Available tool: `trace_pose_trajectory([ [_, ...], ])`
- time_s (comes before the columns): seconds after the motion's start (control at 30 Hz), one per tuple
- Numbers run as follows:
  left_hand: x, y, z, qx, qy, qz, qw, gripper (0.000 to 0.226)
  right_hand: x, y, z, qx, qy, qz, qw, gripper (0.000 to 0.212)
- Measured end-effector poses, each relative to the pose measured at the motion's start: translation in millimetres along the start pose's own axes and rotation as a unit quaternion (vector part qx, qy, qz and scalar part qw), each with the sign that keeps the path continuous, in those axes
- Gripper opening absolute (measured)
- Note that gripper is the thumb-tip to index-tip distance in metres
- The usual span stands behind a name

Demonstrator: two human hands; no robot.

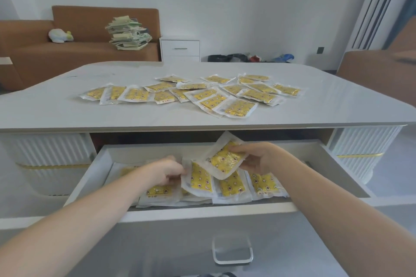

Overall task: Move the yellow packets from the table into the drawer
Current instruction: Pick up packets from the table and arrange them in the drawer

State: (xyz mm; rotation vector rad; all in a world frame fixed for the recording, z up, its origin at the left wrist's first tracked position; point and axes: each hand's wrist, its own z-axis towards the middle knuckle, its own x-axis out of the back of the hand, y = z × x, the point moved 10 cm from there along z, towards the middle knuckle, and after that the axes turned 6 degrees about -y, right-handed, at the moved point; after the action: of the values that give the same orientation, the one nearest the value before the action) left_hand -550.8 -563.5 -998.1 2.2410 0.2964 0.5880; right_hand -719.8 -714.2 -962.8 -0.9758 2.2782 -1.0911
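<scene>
Drawer (225,209) stands pulled out below the surface (67,114). Right hand (256,157) pinches one yellow packet (225,159) by its right edge, thumb on top, fingers beneath. This packet is tilted and sits above the drawer's middle, over the row below. Left hand (167,172) is inside the drawer, fingers curled onto the left edge of a second packet (199,180) that stands tilted against its neighbours. The stored packets (263,183) lie in an overlapping row along the drawer floor, printed faces up. Many loose packets (238,108) lie scattered and overlapping across the middle of the surface, well apart from both hands. The drawer handle (231,252) is on the near front panel. Behind: brown sofa (85,51) carrying a paper stack (128,33), with a small white cabinet (180,48) beside it.
</scene>
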Motion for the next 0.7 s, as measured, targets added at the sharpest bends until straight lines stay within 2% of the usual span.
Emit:
trace_pose_trajectory([
  [0.1, 13.4, 17.4, -12.7, -0.044, 0.092, 0.202, 0.974, 0.063, 5.6, 1.3, 0.1, -0.007, 0.009, -0.023, 1.000, 0.018],
  [0.2, 12.4, 40.9, -33.2, -0.110, 0.132, 0.336, 0.926, 0.072, -1.6, -1.5, 2.6, -0.027, -0.020, -0.066, 0.997, 0.016],
  [0.27, -10.3, 53.4, -42.2, -0.165, 0.087, 0.410, 0.893, 0.069, 3.0, -8.8, -2.8, -0.030, -0.022, -0.130, 0.991, 0.025],
  [0.33, -40.7, 60.0, -50.0, -0.193, 0.007, 0.497, 0.846, 0.072, 13.6, -15.8, -11.0, -0.030, -0.003, -0.196, 0.980, 0.021],
  [0.4, -94.1, 87.8, -26.7, -0.171, -0.074, 0.578, 0.795, 0.083, 77.4, -32.6, -8.4, -0.042, 0.062, -0.240, 0.968, 0.024],
  [0.47, -110.7, 82.0, -28.8, -0.134, -0.103, 0.637, 0.752, 0.096, 90.6, -25.0, -6.0, -0.065, 0.073, -0.294, 0.951, 0.033],
  [0.57, -126.8, 71.2, -23.3, -0.117, -0.120, 0.674, 0.719, 0.105, 91.9, -15.6, -6.2, -0.069, 0.074, -0.317, 0.943, 0.023],
  [0.7, -131.8, 62.2, -18.1, -0.118, -0.120, 0.681, 0.712, 0.111, 84.2, -14.8, -0.6, -0.029, 0.079, -0.342, 0.936, 0.034],
])
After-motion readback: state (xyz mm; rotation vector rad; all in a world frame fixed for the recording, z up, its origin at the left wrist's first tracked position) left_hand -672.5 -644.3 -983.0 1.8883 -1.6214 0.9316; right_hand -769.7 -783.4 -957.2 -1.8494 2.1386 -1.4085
